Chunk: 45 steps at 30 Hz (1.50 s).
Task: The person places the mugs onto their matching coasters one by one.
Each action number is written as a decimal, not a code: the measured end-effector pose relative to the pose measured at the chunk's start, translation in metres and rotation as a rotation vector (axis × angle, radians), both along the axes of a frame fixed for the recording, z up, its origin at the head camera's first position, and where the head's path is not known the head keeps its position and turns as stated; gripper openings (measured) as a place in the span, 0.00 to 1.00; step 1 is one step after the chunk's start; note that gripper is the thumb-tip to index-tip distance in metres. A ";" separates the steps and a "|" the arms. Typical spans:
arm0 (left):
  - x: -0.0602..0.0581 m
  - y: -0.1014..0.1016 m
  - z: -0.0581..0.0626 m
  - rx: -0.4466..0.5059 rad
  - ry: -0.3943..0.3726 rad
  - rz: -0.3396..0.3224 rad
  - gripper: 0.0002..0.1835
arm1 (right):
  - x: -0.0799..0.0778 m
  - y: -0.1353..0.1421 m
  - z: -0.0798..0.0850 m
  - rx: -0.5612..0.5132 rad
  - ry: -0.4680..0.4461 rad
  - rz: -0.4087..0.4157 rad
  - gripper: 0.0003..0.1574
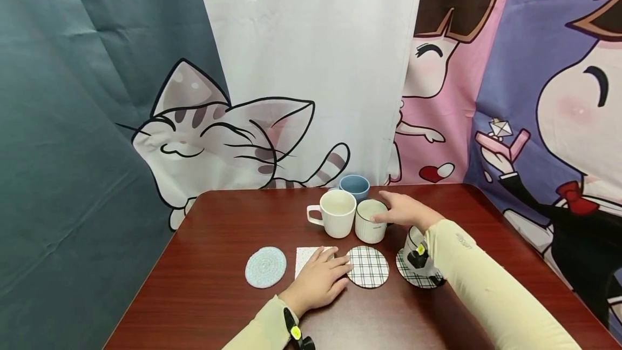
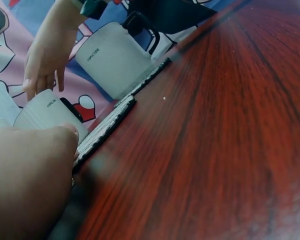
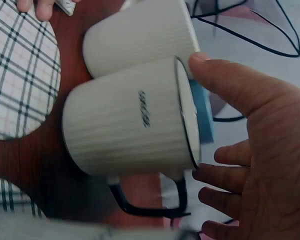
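Note:
My right hand [image 1: 405, 210] hovers at the rim of a ribbed white mug [image 1: 371, 227] with a dark rim and black handle. In the right wrist view its thumb is by the rim and its fingers are spread loosely near the handle side, gripping nothing. My left hand [image 1: 319, 281] rests on the table, partly over a square white coaster [image 1: 302, 260]. Its fingertips reach the edge of a round plaid coaster [image 1: 367, 267]. A plain white mug [image 1: 338, 215] stands beside the dark-rimmed one, with a blue cup [image 1: 355, 186] behind them.
Another dark-rimmed mug [image 2: 115, 60] stands on a second plaid coaster [image 1: 421, 283] at the right, partly hidden by my right sleeve and wrist camera. A round light-blue coaster [image 1: 265, 267] lies at the left. A printed curtain [image 1: 311, 42] hangs behind the table [image 1: 209, 290].

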State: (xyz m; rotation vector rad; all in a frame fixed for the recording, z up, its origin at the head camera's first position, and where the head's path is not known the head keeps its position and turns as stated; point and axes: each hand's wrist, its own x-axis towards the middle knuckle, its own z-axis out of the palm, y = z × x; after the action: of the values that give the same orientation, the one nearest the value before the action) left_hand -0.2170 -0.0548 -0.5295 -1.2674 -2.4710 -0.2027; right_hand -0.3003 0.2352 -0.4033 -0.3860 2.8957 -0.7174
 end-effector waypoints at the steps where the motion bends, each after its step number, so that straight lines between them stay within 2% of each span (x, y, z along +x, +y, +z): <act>1: 0.001 0.001 0.000 0.001 0.001 0.002 0.20 | -0.001 -0.003 -0.001 0.008 -0.018 0.003 0.62; 7: 0.003 0.004 0.002 -0.006 -0.029 0.008 0.21 | 0.001 -0.009 -0.003 0.006 -0.060 -0.023 0.58; 14: 0.000 0.001 0.000 0.006 -0.024 0.008 0.21 | 0.003 -0.018 -0.004 0.041 -0.010 -0.064 0.55; 22: 0.001 0.000 0.002 0.017 -0.052 0.022 0.20 | 0.009 -0.035 -0.002 0.159 0.045 -0.180 0.51; 31: 0.002 0.001 0.002 0.008 -0.059 0.021 0.20 | 0.018 -0.049 -0.001 0.219 0.050 -0.317 0.47; 45: 0.001 0.000 0.001 0.016 -0.063 0.017 0.21 | 0.017 -0.070 -0.003 0.290 -0.006 -0.484 0.56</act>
State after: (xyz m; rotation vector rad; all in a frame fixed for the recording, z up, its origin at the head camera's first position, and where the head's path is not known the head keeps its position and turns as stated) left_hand -0.2163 -0.0547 -0.5283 -1.2519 -2.5271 -0.2617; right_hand -0.2837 0.1654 -0.4064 0.3603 3.0454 -0.3319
